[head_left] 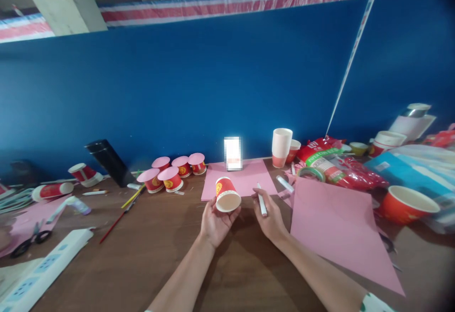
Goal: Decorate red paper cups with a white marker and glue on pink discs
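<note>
My left hand (215, 227) grips a red paper cup (224, 188) with a yellow emblem, tilted so its open mouth faces me. To its right, my right hand (270, 215) holds a white marker (262, 204) between thumb and fingers, apart from the cup. Pink paper sheets (259, 172) lie flat just beyond both hands. Left of them stands a group of red cups (169, 179), each topped with a pink paper disc. A larger pink sheet (330, 227) lies beside my right forearm.
On the right are stacked white cups (282, 144), a red paper-cup package (329, 163) and an orange cup (408, 205). A black bottle (108, 163), scissors (33, 240), a glue stick (78, 205) and a white power strip (46, 269) occupy the left. A blue partition (177, 84) rises behind the table.
</note>
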